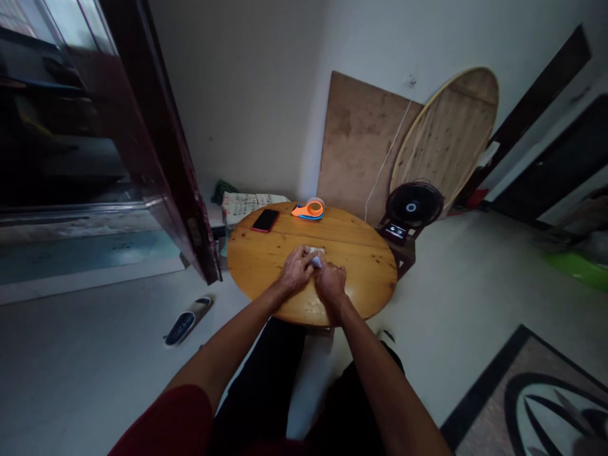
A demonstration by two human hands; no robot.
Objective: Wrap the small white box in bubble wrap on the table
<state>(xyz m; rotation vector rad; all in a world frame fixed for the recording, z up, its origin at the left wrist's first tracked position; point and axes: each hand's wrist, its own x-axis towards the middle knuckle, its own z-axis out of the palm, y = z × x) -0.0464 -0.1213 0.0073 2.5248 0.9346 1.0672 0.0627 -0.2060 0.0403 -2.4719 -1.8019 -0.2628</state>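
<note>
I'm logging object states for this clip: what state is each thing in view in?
Left hand: fingers at the small pale item, grip unclear.
Right hand: curled beside it, grip unclear.
Small pale item: partly covered by the hands.
Phone: lying flat, screen dark.
Tape dispenser: lying on its side.
Display: lit.
Round board: leaning.
Square board: leaning.

The tabletop (363, 278) is glossy wood, the tape dispenser (301, 211) smooth plastic, and the small pale piece (316, 261) looks papery
</note>
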